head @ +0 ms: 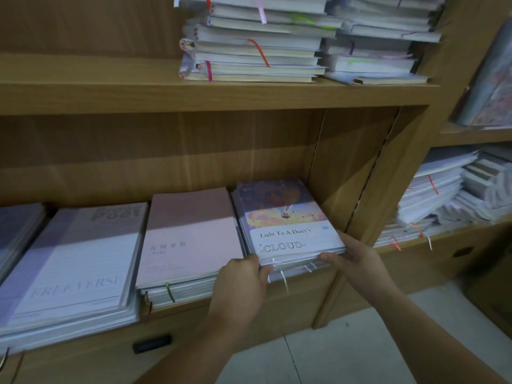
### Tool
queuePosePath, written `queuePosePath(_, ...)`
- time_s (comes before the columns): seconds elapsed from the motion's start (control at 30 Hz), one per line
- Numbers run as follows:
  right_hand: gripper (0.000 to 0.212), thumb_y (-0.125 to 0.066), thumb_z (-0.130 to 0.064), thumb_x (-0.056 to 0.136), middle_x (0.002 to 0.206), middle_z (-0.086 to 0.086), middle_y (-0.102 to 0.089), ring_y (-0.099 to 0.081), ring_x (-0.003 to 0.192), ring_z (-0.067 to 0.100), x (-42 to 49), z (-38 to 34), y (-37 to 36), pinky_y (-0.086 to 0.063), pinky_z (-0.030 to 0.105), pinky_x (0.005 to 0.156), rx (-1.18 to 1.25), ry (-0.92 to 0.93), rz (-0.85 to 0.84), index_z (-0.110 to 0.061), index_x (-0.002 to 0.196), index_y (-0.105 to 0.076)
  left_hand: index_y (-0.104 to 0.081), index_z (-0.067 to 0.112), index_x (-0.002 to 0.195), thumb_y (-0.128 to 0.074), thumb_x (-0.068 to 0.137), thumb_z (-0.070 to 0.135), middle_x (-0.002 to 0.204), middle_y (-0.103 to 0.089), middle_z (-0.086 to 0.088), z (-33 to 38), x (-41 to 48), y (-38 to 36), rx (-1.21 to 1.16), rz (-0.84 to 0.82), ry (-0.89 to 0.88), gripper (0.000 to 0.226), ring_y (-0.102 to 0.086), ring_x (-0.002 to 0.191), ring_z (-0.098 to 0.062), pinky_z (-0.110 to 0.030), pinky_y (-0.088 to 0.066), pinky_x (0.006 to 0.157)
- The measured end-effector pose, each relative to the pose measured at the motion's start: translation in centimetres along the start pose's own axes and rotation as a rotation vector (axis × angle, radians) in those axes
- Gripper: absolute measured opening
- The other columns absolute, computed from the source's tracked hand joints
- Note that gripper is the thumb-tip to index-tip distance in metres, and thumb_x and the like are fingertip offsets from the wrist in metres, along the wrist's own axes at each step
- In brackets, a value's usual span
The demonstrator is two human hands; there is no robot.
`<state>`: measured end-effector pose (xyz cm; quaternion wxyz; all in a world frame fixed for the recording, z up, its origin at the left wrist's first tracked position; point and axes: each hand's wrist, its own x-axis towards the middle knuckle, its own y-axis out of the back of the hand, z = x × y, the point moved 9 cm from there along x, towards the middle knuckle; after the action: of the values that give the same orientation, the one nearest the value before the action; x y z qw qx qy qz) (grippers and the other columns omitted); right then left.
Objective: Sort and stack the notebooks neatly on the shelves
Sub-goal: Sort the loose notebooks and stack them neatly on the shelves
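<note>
Notebooks, cover "Light To A Diary's CLOUD": Cloud stack (285, 225). It is the rightmost pile on the lower shelf (304, 297), close beside the side panel (346, 167) and just right of the pink stack (191, 236). It lies flat with covers up, and white ribbon markers hang over its front edge.

Hands: left hand (241, 284) has its fingers curled round the near-left corner of the Cloud stack. Right hand (352, 256) grips the near-right corner, thumb lying along the front edge. Both hold the pile.

Neighbours: the lilac "Free Verse" stack (77, 259) lies left of the pink stack, also flat. The upper shelf (110, 98) carries two taller ribboned piles (255, 45), their edges somewhat ragged.

Step in hand, as judged: squaring the Cloud stack in its place.

Handling note: press both corners inward evenly so the lower copies line up under the top cover. Then slide the whole pile straight back, parallel to the side panel, leaving a slim gap from the pink stack. Lift little, since the glossy covers likely slip over one another. Keep the ribbons clear of the underside so none gets trapped.
</note>
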<state>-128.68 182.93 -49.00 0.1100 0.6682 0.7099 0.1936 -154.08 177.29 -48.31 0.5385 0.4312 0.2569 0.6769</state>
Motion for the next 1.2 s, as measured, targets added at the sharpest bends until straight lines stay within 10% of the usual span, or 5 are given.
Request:
queuePosePath(0.2, 0.105, -0.087, -0.040, 0.074, 0.138, -0.018, -0.057, -0.059, 0.122, 0.005, 0.8, 0.8, 0.1, -0.050, 0.034, 0.105, 0.029, -0.084, -0.042, -0.026, 0.158, -0.025, -0.052, 0.021, 0.088, -0.055, 0.095, 0.059, 0.076, -0.067, 0.001, 0.1, 0.4, 0.4, -0.103, 0.028, 0.044, 0.039, -0.065, 0.069, -0.022, -0.034, -0.052, 0.058)
queuePosePath(0.57, 0.064, -0.087, -0.025, 0.075, 0.142, -0.006, -0.058, -0.052, 0.126, 0.001, 1.3, 1.1, 0.8, -0.030, -0.010, 0.085, -0.121, -0.042, 0.094, -0.016, 0.135, -0.065, -0.045, 0.020, 0.076, -0.056, 0.099, 0.046, 0.071, -0.065, -0.005, 0.2, 0.7, 0.0, -0.050, 0.031, 0.016, 0.036, -0.062, 0.065, -0.025, -0.038, -0.051, 0.059)
queuePosePath(0.83, 0.077, -0.091, -0.027, 0.070, 0.146, -0.014, -0.052, -0.052, 0.131, 0.007, 1.0, 0.0, 0.4, -0.042, 0.024, 0.110, -0.116, -0.014, 0.086, -0.016, 0.139, -0.059, -0.041, 0.019, 0.067, -0.066, 0.095, 0.034, 0.055, -0.053, 0.000, 0.5, 0.2, 0.9, -0.132, 0.108, 0.011, 0.040, -0.053, 0.053, -0.022, -0.038, -0.046, 0.052)
queuePosePath(1.2, 0.082, -0.094, -0.024, 0.064, 0.147, -0.014, -0.052, -0.055, 0.125, 0.004, 0.7, -0.4, 0.3, -0.041, 0.009, 0.098, -0.154, 0.003, 0.081, -0.018, 0.138, -0.061, -0.063, 0.019, 0.078, -0.078, 0.085, 0.031, 0.057, -0.063, 0.003, -0.9, 0.2, -0.1, -0.371, 0.011, 0.122, 0.021, -0.061, 0.055, -0.014, -0.037, -0.055, 0.060)
